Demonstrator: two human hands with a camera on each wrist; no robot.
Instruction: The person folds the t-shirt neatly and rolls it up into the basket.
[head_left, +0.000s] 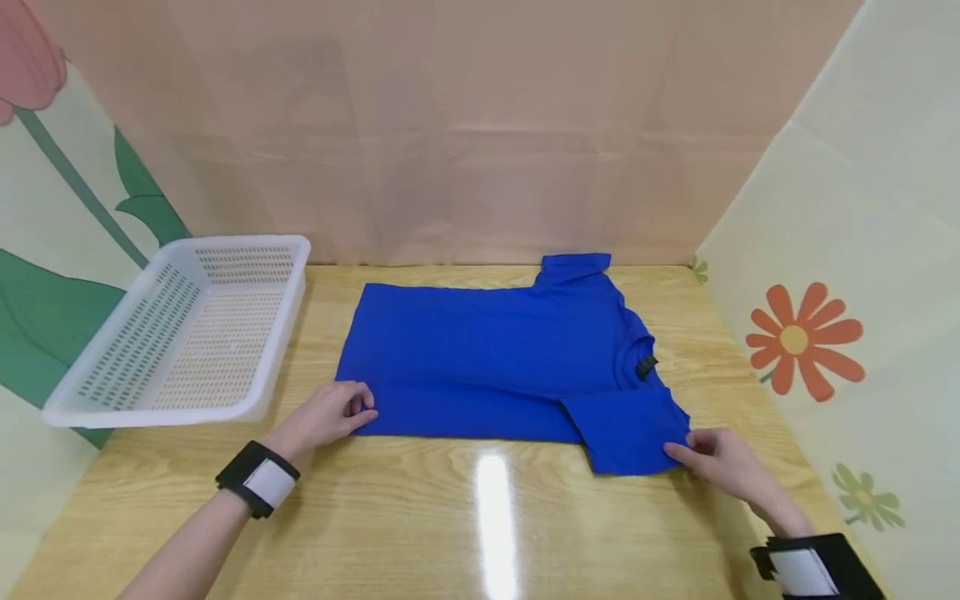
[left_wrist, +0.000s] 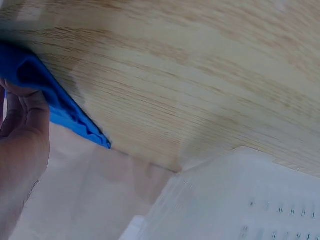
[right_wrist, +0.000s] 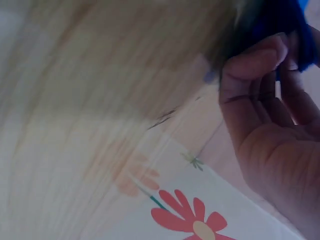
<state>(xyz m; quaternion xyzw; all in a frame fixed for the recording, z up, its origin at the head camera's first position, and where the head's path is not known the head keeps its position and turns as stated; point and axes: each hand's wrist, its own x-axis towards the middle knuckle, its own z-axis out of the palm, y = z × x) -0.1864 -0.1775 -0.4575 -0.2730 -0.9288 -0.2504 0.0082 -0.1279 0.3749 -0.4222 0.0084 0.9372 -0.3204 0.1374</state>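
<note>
A blue T-shirt [head_left: 480, 342] lies spread sideways on the table, its collar with a black label toward the right and its hem toward the left. Its near side is folded inward, and the near sleeve [head_left: 630, 429] sticks out over the front edge. My left hand [head_left: 330, 412] pinches the near hem corner; the left wrist view shows the cloth [left_wrist: 65, 107] bunched at the fingertips. At the shoulder end of the near sleeve, my right hand [head_left: 720, 458] pinches the fabric between thumb and fingers. In the right wrist view the dark blue cloth [right_wrist: 280, 30] is partly hidden behind the fingers.
A white perforated plastic basket [head_left: 258, 358] stands at the left of the wooden table [head_left: 405, 517]. A plain pinkish cloth [head_left: 480, 133] hangs behind the table's far edge. Flower-printed sheets [head_left: 817, 208] border the sides.
</note>
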